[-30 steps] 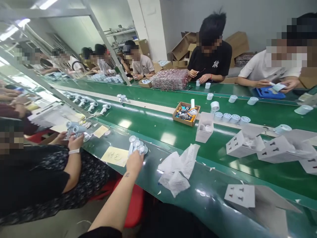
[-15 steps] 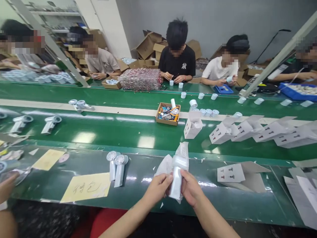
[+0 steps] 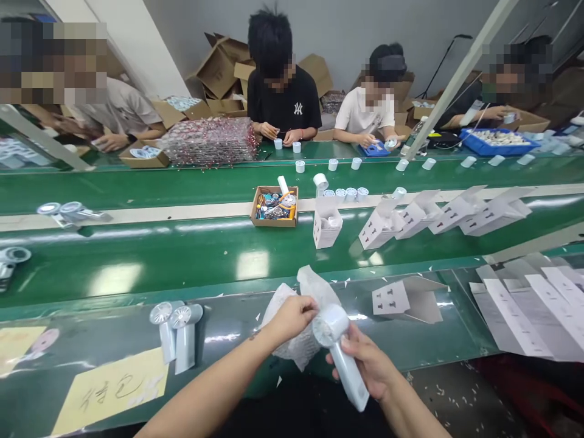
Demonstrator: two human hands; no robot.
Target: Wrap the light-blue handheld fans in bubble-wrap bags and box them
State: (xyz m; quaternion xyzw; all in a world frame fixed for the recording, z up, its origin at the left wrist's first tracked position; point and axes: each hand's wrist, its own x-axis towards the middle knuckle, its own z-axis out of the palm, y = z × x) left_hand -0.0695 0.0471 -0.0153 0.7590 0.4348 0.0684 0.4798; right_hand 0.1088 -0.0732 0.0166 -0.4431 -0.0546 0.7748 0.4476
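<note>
My right hand [image 3: 365, 359] is wrapped round the handle of a light blue handheld fan [image 3: 349, 371], whose round head points up and to the left. My left hand [image 3: 292, 316] is closed beside the fan head, its fingertips pinched at the upper edge of a translucent wrapping bag [image 3: 303, 347]; what exactly they grip is too small to tell. The bag lies partly under my left hand, on the front table. Two more fans [image 3: 185, 334] lie side by side left of my hands.
Yellow paper [image 3: 114, 389] lies front left. An open white box [image 3: 392, 298] and flattened boxes [image 3: 524, 310] are at the right. Beyond are a green belt [image 3: 219, 243], a tool box [image 3: 274, 207] and upright white boxes [image 3: 327, 225]. People work across the belt.
The fan has turned and moved right in my right hand, with its grille now showing. My left hand has left the fan's handle. The view has swung right.
</note>
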